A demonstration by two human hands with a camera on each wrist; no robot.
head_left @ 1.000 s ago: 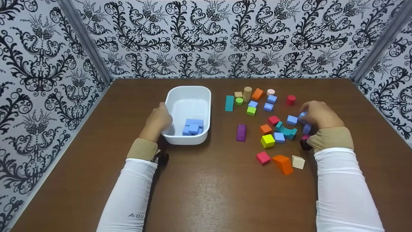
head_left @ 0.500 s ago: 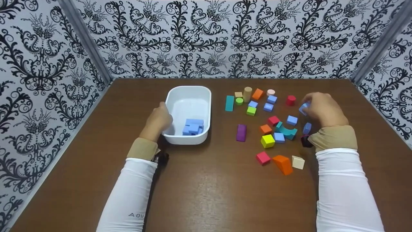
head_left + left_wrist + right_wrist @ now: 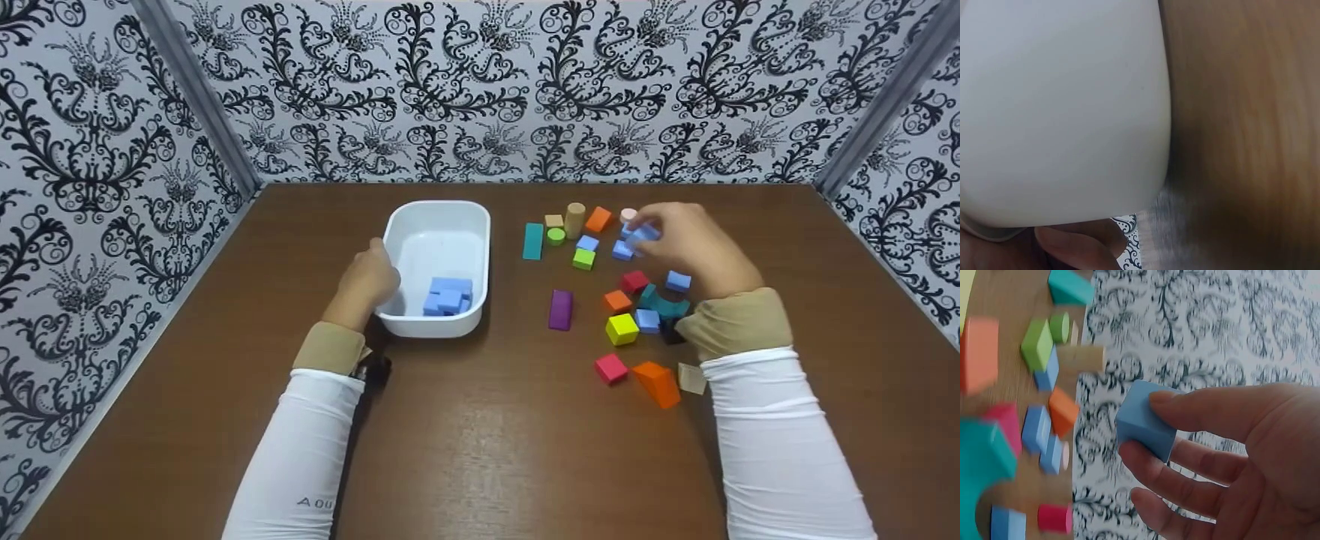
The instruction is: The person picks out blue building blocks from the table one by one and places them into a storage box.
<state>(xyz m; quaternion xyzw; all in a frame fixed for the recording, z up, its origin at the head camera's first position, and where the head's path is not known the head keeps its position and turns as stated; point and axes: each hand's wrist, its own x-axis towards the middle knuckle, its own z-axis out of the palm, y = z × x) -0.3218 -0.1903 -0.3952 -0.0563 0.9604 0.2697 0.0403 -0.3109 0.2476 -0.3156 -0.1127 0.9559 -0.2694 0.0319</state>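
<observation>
In the head view my right hand is raised above the back group of blocks. It pinches a blue block between thumb and fingertips, as the right wrist view shows. My left hand grips the left rim of a white plastic tub. The left wrist view gives the tub's outer wall close up, with fingers by its rim. Several blue blocks lie together in the tub's near end. Other blue blocks lie on the table, one of them below the right hand.
Scattered blocks surround the right hand's area: a teal arch, a yellow cube, an orange wedge, a purple block and a wooden cylinder. A patterned wall closes off the brown table's far edge.
My right hand has lifted a blue block from the right side of the group and carried it left, over the back blocks. My left hand and the tub stay in place.
</observation>
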